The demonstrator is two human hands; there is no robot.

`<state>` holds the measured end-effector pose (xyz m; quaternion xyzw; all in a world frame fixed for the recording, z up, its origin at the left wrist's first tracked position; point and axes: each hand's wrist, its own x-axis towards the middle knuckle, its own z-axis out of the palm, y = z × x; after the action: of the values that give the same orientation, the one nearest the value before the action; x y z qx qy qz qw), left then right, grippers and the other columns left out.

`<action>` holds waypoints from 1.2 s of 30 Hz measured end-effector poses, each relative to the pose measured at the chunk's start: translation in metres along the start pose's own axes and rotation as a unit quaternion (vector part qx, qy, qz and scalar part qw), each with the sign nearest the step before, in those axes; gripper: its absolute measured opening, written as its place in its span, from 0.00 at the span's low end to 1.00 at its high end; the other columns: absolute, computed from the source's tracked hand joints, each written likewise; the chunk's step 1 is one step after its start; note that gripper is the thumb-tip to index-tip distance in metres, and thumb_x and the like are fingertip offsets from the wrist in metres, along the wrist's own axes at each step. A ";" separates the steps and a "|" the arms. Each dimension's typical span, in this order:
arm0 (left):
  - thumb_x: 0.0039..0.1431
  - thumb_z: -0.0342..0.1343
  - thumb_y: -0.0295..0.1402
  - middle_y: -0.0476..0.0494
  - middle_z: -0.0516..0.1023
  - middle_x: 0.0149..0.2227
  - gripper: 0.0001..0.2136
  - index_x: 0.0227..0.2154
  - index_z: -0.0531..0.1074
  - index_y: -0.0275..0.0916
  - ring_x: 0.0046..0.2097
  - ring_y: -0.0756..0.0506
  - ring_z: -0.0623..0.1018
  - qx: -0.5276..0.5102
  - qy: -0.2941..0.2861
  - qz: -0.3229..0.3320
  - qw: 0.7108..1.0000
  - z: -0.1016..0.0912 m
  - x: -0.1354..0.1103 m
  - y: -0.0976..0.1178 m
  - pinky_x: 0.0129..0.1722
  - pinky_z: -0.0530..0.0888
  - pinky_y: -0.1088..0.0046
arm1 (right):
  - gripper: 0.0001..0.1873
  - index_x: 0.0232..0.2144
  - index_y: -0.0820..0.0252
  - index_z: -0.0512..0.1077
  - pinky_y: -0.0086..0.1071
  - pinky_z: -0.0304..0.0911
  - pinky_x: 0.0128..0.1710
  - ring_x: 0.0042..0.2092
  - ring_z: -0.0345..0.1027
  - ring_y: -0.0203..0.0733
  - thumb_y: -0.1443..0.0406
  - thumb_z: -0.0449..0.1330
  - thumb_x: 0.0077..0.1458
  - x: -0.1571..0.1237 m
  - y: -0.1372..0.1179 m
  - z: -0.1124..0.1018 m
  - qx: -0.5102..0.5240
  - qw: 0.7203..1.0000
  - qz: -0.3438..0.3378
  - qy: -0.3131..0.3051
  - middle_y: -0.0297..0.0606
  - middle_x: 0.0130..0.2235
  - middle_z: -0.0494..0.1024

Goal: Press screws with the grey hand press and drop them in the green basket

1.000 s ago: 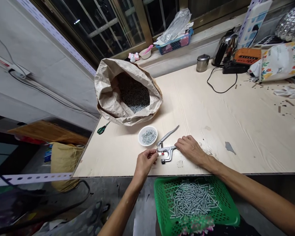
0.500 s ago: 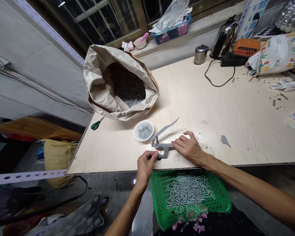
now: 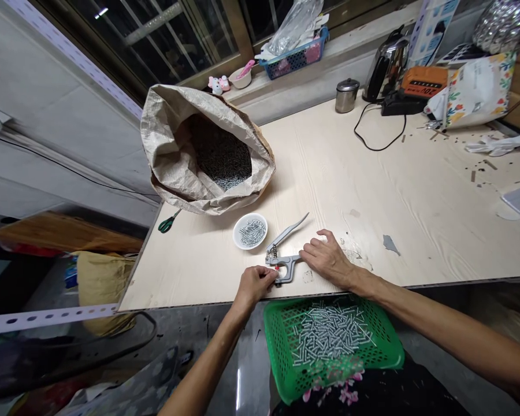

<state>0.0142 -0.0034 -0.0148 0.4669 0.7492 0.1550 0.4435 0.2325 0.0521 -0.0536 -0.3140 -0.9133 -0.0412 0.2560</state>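
A grey hand press tool point(image 3: 282, 258) lies near the front edge of the pale wooden table point(image 3: 372, 190), its upper lever raised. My right hand point(image 3: 326, 259) rests on the tool's lower handle, fingers curled over it. My left hand point(image 3: 253, 284) pinches a small part at the tool's jaw; the part is too small to name. A small white dish point(image 3: 250, 231) of metal pieces sits just behind the tool. Below the table edge a green basket point(image 3: 375, 361) holds several silver tubes.
A big open paper sack point(image 3: 203, 156) of small metal parts stands at the back left, green scissors point(image 3: 169, 222) beside it. A kettle point(image 3: 385, 63), steel cup point(image 3: 345, 95), black cord, orange box and floral bag line the far right. Scraps lie at the right.
My left hand drew slightly toward the table's front edge at the tool's jaw. My right hand stays on the handle. The view shifted a little.
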 end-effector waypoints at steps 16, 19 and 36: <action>0.39 0.64 0.45 0.53 0.66 0.13 0.17 0.13 0.66 0.37 0.17 0.54 0.63 -0.003 -0.161 -0.085 0.983 -0.008 -0.007 0.013 0.18 0.58 0.78 | 0.11 0.27 0.58 0.70 0.39 0.46 0.44 0.33 0.58 0.38 0.69 0.52 0.61 -0.009 0.000 -0.008 0.088 0.992 0.020 -0.086 0.33 0.30 0.72; 0.39 0.64 0.44 0.54 0.65 0.13 0.17 0.13 0.66 0.38 0.16 0.54 0.63 -0.011 -0.163 -0.081 0.983 -0.008 -0.007 0.014 0.18 0.60 0.78 | 0.08 0.31 0.57 0.71 0.34 0.48 0.37 0.35 0.60 0.39 0.64 0.53 0.62 0.003 0.012 -0.010 0.130 0.984 0.021 -0.122 0.35 0.36 0.72; 0.37 0.63 0.48 0.53 0.66 0.12 0.20 0.14 0.64 0.37 0.17 0.53 0.65 0.025 -0.156 -0.079 0.984 -0.003 -0.004 0.011 0.20 0.63 0.77 | 0.21 0.47 0.57 0.69 0.42 0.52 0.46 0.44 0.61 0.46 0.52 0.60 0.55 0.051 0.045 0.009 0.088 0.986 0.003 -0.141 0.41 0.43 0.73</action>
<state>0.0188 0.0000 -0.0038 0.4359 0.7090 0.0260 0.5537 0.2210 0.1180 -0.0402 -0.2952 -0.9395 0.0848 0.1516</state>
